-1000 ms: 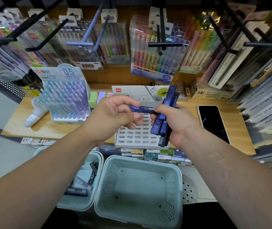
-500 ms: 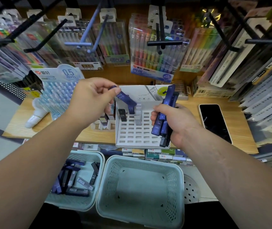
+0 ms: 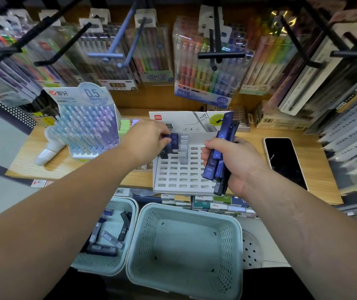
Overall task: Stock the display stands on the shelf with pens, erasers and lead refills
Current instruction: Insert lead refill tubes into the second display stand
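Observation:
A white slotted lead-refill stand [image 3: 181,176] sits on the wooden shelf [image 3: 316,169]. My left hand [image 3: 147,141] pinches a dark blue refill case [image 3: 173,140] and holds it upright at the stand's back left rows, beside a few cases standing in slots there. My right hand [image 3: 233,161] grips a bundle of blue refill cases [image 3: 218,156] over the stand's right side. A pen display [image 3: 86,126] full of pastel pens stands to the left.
A phone [image 3: 284,161] lies on the shelf at right. Below the shelf stand two pale green baskets: the left basket [image 3: 130,204] has loose refill cases, the nearer basket [image 3: 186,252] holds nothing. Hanging pen packs and black hooks [image 3: 220,55] jut out overhead.
My left hand took one blue case from the bundle, carried it up and left, and now lowers it into the stand's back left slots. My right hand stayed put.

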Demonstrator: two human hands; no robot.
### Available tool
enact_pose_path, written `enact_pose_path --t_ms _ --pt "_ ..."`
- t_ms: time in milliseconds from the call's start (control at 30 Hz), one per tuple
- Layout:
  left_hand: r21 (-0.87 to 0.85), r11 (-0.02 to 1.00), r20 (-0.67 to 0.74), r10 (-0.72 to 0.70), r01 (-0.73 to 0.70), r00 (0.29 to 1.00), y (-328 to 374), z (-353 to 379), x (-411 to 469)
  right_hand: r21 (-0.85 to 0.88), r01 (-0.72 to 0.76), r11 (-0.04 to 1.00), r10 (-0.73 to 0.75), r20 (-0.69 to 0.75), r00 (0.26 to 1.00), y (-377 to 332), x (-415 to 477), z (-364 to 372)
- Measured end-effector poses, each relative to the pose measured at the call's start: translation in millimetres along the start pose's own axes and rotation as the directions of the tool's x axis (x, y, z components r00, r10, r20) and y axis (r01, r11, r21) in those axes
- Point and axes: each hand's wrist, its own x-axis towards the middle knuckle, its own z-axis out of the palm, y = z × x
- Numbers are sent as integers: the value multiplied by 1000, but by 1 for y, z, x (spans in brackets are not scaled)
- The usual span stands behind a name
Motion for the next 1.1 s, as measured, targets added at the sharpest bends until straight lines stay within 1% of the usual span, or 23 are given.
enact_pose_path --t_ms 233,533,867,1100 --pt "19 1000 21 -14 14 1000 -1 2 4 -20 3 1000 -3 12 1000 -1 1 -2" --pt "56 997 61 41 -45 997 4 5 8 -28 10 1000 -9 14 1000 0 1 -2" --pt "6 998 86 64 -64 994 3 1 9 -46 11 999 -9 27 1000 0 0 -2" --pt "86 991 134 93 -105 987 2 -2 12 -36 7 999 -5 40 999 1 -1 -1"
